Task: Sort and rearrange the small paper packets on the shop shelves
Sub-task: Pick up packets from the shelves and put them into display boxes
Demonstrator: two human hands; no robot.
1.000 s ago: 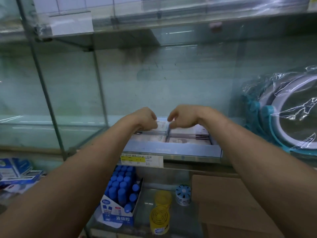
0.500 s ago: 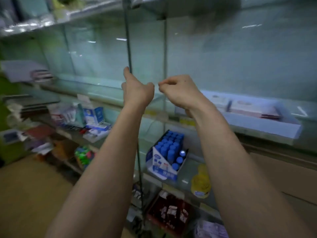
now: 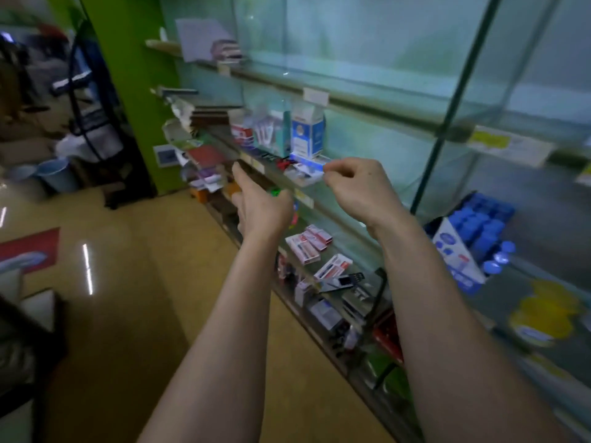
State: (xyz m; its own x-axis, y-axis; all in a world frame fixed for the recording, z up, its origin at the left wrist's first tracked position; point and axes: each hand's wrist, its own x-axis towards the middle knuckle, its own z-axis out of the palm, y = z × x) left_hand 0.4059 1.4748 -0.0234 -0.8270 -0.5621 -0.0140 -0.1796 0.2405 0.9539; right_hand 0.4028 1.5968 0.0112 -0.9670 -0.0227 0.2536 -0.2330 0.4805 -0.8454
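Left hand (image 3: 262, 209): index straight, other fingers curled.
Right hand (image 3: 361, 187): fingers curled, thumb at index; a pinch I cannot tell.
Shelves (image 3: 367, 102): flat glass.
Packets (image 3: 308, 246): small, rectangular.

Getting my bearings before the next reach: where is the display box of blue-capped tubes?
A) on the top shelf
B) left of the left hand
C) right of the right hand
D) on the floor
C: the display box of blue-capped tubes shows to the right of the right hand, beyond that forearm and lower in the view.
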